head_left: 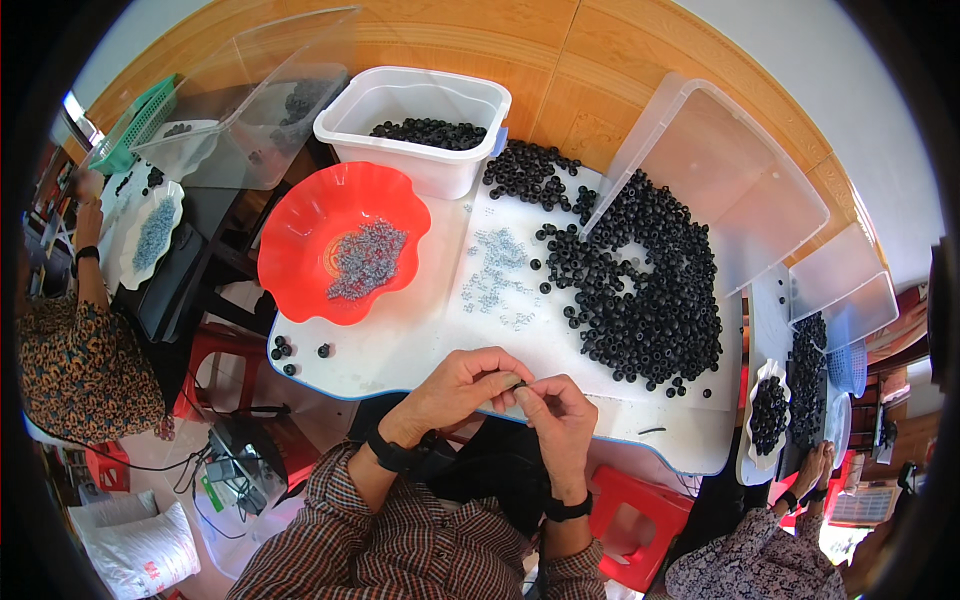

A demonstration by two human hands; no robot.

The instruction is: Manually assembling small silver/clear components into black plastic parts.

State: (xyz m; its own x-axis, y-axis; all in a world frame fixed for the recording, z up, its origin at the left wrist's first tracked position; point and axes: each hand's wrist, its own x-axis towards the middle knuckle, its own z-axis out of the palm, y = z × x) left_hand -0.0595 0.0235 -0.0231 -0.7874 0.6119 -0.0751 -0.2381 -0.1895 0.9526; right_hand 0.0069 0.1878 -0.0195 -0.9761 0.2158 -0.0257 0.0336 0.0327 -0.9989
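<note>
Near the table's front edge, my left hand (462, 392) and my right hand (560, 425) meet with fingertips pinched together. Between them is a small black part (517, 386), mostly covered by the fingers, so its exact shape cannot be made out. On the white table (420, 345) beyond my hands lie small silvery pieces (495, 265), loosely spread. To their right spreads a large heap of small round black parts (650, 290), several showing a hole. A red wavy-edged bowl (300, 225) at the left holds more silvery pieces (370, 258).
A white tub (345, 125) of black parts stands at the back. A clear plastic bin (740, 175) lies tipped behind the heap. A thin black strip (652, 430) rests near the front edge. Other people sit at left (90, 360) and right (760, 560); a red stool (640, 520) is below.
</note>
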